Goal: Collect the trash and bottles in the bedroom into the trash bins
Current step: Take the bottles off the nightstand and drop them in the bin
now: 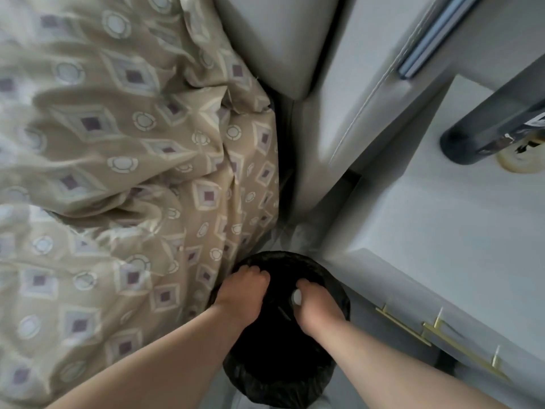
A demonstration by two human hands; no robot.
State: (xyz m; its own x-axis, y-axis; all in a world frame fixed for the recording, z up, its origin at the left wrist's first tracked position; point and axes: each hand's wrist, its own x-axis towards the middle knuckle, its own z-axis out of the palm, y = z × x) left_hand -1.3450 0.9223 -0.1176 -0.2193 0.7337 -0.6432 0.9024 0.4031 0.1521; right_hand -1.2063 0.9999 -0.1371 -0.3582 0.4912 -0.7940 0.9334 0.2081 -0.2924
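Note:
A round trash bin (324, 358) lined with a black bag stands on the floor between the bed and the nightstand. Both my hands reach down into its mouth. My left hand (241, 293) has its fingers curled downward over the far left part of the opening; what it holds, if anything, is hidden. My right hand (315, 302) is closed around a small white object (296, 297), seemingly a bottle's cap end, whose rest is hidden under my fingers.
A beige patterned duvet (118, 172) covers the bed on the left and hangs down beside the bin. A grey padded headboard (274, 42) is at the top. A pale nightstand (442, 219) with gold drawer handles (436, 329) stands right, with a dark cylindrical object (495, 128) on it.

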